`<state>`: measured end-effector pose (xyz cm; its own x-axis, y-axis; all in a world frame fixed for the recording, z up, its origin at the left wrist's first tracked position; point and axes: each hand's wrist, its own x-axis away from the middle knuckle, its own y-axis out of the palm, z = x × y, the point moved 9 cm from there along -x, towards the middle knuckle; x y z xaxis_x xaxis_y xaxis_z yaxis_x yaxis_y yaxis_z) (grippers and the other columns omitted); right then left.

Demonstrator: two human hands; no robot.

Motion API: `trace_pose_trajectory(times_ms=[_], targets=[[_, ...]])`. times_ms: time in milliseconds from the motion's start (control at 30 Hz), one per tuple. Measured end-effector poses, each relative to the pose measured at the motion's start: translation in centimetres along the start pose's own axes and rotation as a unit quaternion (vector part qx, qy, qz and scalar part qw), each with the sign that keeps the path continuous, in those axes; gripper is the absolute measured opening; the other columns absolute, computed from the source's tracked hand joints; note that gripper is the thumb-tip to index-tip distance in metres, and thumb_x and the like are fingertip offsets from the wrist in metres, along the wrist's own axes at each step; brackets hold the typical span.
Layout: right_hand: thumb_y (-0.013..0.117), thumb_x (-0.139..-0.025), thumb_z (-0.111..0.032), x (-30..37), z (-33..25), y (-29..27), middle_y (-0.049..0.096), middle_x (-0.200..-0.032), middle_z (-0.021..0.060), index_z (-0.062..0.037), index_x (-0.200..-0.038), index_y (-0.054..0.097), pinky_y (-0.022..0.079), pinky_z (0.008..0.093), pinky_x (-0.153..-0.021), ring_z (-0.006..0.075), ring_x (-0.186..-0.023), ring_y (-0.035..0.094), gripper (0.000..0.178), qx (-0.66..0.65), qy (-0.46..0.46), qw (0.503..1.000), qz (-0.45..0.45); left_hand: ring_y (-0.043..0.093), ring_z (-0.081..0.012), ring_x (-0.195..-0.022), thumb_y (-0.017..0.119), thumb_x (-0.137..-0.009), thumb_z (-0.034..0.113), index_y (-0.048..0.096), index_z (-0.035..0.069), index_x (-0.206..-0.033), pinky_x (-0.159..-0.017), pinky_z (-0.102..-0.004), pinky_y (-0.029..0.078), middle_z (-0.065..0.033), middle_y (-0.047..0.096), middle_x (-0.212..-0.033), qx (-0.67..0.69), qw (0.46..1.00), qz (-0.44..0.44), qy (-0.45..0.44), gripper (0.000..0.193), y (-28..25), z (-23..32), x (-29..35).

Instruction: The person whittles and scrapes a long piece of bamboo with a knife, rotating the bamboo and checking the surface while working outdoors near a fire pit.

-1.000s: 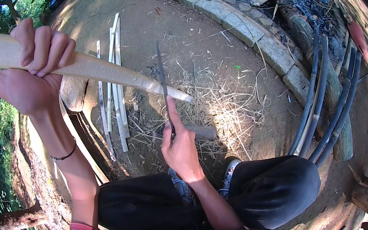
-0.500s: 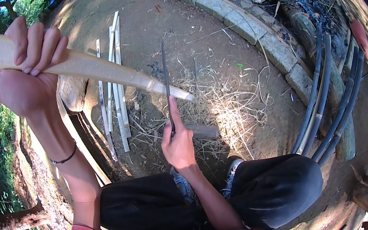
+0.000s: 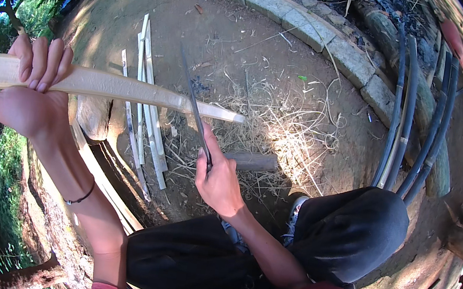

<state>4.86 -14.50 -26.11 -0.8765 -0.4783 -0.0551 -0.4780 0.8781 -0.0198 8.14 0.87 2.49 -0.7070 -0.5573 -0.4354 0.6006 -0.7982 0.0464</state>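
A long, pale bamboo strip stretches from the left edge to a narrow tip above the shavings. My left hand is closed round it near the left end, fingers over the top edge and palm below. In my right hand is a knife with a long dark blade, its handle mostly hidden by my fingers. The blade stands upright and leans to the left, crossing the strip a short way from its tip. Its edge seems to meet the strip there.
Curled bamboo shavings cover the ground around a short wooden block. Several split strips lie to the left. At the right, dark bamboo poles lean beside a log. A curved stone border edges an ashy fire place.
The knife has moved left along the strip, away from its tip, and its blade leans further left. My left hand and the strip's left end have dropped slightly.
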Motion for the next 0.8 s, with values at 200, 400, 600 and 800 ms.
trace_pose_trajectory(times_ms=[200,400,600,800], targets=[[0.048,-0.090,0.001,0.4,-3.6,-0.8,0.055,-0.056,0.0245,-0.0087,-0.155,0.023,0.048,0.0488,-0.055,0.0448,-0.054,0.060,0.070,-0.014,0.005,1.000,-0.010,0.021,-0.0069,-0.047,0.033,-0.088,0.077,0.028,0.013,-0.063,-0.046,-0.0210,0.021,0.0034,0.023,-0.053,0.036,0.999,-0.038,-0.003,0.068,-0.3,0.1,0.2],[0.047,-0.090,0.003,0.5,-1.3,-0.7,0.056,-0.055,0.0240,-0.0106,-0.156,0.019,0.048,0.0494,-0.055,0.0435,-0.052,0.060,0.074,0.041,-0.008,0.999,0.011,0.021,-0.0073,-0.047,0.036,-0.089,0.072,0.027,0.013,-0.063,-0.046,-0.0211,0.020,0.0027,0.024,-0.053,-0.047,0.996,0.069,0.021,0.065,2.2,1.3,1.9],[0.048,-0.089,0.003,0.8,-3.8,-1.2,0.055,-0.055,0.0253,-0.0034,-0.155,0.020,0.048,0.0478,-0.054,0.0430,-0.051,0.060,0.072,-0.019,0.006,0.999,-0.025,0.021,-0.0076,-0.046,0.035,-0.089,0.071,0.026,0.014,-0.061,-0.046,-0.0209,0.021,0.0020,0.024,-0.052,-0.038,0.997,0.067,0.020,0.064,1.3,1.4,1.6],[0.048,-0.090,0.004,0.2,2.1,-1.5,0.057,-0.055,0.0239,-0.0014,-0.153,0.024,0.049,0.0469,-0.052,0.0401,-0.050,0.062,0.068,0.050,0.037,0.998,0.021,0.023,-0.0079,-0.045,0.036,-0.088,0.070,0.027,0.013,-0.061,-0.046,-0.0201,0.023,0.0017,0.025,-0.052,-0.041,0.997,0.056,0.035,0.064,2.2,1.5,1.9]])
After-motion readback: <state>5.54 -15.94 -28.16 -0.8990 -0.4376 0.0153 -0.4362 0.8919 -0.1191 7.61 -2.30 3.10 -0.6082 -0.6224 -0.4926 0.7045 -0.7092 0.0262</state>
